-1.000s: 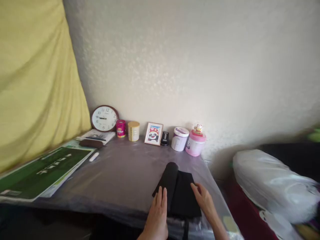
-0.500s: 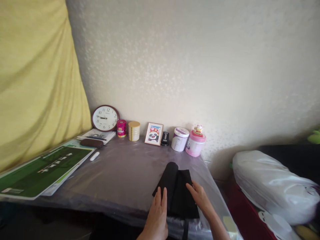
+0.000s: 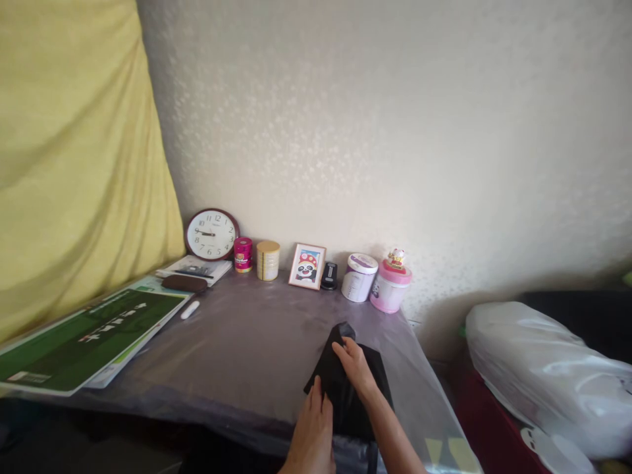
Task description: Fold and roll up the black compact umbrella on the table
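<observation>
A black folded fabric piece [image 3: 343, 388] lies near the front right of the table, with a dark strap hanging from its lower edge. My left hand [image 3: 313, 421] rests along its lower left side, fingers stretched out and pointing away from me. Across the upper part of the fabric lies my right hand [image 3: 354, 365], fingers extended over the raised fold near the top. Its palm side is hidden against the cloth.
Along the wall stand a clock [image 3: 212, 235], a pink can [image 3: 243, 255], a yellow-lidded can [image 3: 268, 261], a panda picture frame [image 3: 307, 266], a black stapler-like object [image 3: 329, 276] and two tubs [image 3: 359, 279]. Green boards [image 3: 93, 336] cover the left; a white plastic bag [image 3: 543, 375] sits right.
My right hand has moved left and up, from the fabric's right side onto its upper fold. My left hand stays at the lower left. The view has shifted slightly.
</observation>
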The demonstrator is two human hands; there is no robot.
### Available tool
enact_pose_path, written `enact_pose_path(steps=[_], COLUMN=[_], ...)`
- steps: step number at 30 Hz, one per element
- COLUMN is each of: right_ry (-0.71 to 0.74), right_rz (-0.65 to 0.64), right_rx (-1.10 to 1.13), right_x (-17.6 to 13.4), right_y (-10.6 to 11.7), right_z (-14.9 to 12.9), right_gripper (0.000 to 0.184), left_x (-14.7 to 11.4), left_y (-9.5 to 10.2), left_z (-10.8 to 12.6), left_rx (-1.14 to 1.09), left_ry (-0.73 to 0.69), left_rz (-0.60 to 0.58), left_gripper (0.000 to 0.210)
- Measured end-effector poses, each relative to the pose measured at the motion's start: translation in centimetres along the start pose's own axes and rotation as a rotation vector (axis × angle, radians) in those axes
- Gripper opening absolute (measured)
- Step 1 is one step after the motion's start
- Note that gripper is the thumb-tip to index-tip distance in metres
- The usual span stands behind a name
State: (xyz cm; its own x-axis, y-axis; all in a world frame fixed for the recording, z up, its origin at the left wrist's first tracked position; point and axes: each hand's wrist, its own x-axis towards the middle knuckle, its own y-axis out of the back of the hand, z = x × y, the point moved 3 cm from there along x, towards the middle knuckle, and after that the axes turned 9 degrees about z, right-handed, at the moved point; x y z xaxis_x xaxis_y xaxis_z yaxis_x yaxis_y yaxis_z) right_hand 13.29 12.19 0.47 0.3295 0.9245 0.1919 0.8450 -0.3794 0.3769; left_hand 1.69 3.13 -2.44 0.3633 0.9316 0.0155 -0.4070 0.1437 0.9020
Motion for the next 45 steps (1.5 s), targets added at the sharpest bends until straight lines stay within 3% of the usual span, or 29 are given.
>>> enact_pose_path(steps=[4,9,12,16,19,23,27,34,38,42,45], right_ry=[0.017,0.040,0.020,0.003,0.097,0.198,0.304,0.611,0.607,0.562,0.517], right_rz=[-0.009,-0.017,-0.105,-0.278,-0.333,-0.354,-0.386,-0.310,-0.290,-0.229,-0.142], right_rx=[-0.219,-0.323,-0.337,-0.205,-0.192,-0.257,-0.235,-0.317,-0.395,-0.451,-0.473], right_x=[0.4,0.3,0.0,-0.8,-1.3,-1.9,-3.1,-3.5,-1.1,1.8,3.9], right_y=[-0.8,-1.1,-1.4,-1.8,-1.9,-1.7,-0.9,0.4,0.1,-0.6,-1.1], right_z=[0.5,0.0,-0.5,-1.3,-2.1,-2.7,-3.1,-2.3,-0.7,0.6,1.4], right_gripper=[0.032,0.030,0.031,0.025,0.026,0.028,0.027,0.030,0.031,0.032,0.032], left_x=[0.2,-0.4,-1.0,-1.5,-1.1,-0.1,0.6,0.9,1.0,1.1,1.2], left_y=[-0.5,-1.6,-1.8,-0.1,0.8,-0.3,-1.8,-2.3,-2.4,-1.5,-0.8], left_z=[-0.5,-2.0,-2.8,-2.7,-1.9,-1.5,-1.7,-1.6,-1.4,-0.8,-0.5], left_rx=[0.031,-0.008,-0.012,0.015,-0.028,-0.086,-0.079,-0.025,-0.010,0.026,-0.015], left_ry=[-0.016,-0.050,-0.058,-0.041,-0.116,-0.252,-0.212,-0.157,-0.143,-0.068,-0.063], left_rz=[0.060,0.163,0.248,0.348,0.295,0.257,0.191,0.147,0.152,0.014,-0.012], left_gripper=[0.084,0.079,0.075,0.066,0.064,0.082,0.080,0.072,0.079,0.081,0.085])
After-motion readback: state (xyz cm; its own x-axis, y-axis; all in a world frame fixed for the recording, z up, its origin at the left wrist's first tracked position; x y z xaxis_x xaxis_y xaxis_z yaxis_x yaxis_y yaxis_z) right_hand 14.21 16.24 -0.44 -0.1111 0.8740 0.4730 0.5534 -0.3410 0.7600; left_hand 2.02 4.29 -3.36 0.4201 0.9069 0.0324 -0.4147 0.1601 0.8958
